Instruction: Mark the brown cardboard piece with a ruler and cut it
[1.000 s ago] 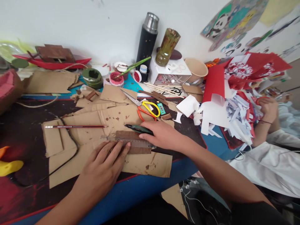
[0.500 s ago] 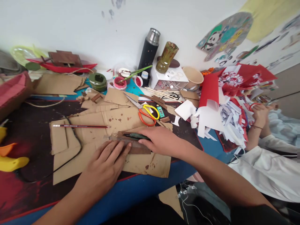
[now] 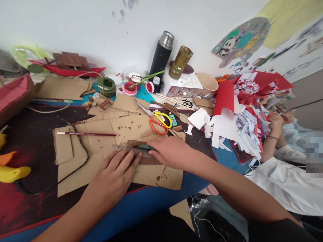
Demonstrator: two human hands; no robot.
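Observation:
My right hand [image 3: 168, 149] is closed around a dark green utility knife [image 3: 144, 147], its tip pointing left. Beneath the knife lies a brown-painted piece of cardboard [image 3: 153, 160]. My left hand [image 3: 121, 168] rests with fingers stretched out, pressing a clear ruler [image 3: 118, 147] down on that piece, close to the blade. Part of the ruler is hidden under the fingers. Both hands are over larger sheets of plain cardboard [image 3: 88, 168] spread on the dark mat. A red-and-black pencil [image 3: 88, 134] lies across the sheets at the left.
Scissors [image 3: 158, 120] with yellow and orange handles lie just beyond my right hand. Paint jars [image 3: 106, 87], a black thermos [image 3: 160, 55] and a red boat model [image 3: 70, 69] stand along the wall. A yellow glue gun [image 3: 15, 173] is at left. Another person's hands [image 3: 276, 124] work beside paper strips at right.
My right hand has slid a little to the left with the utility knife, along the ruler. My left hand stays in place. The view has shifted slightly.

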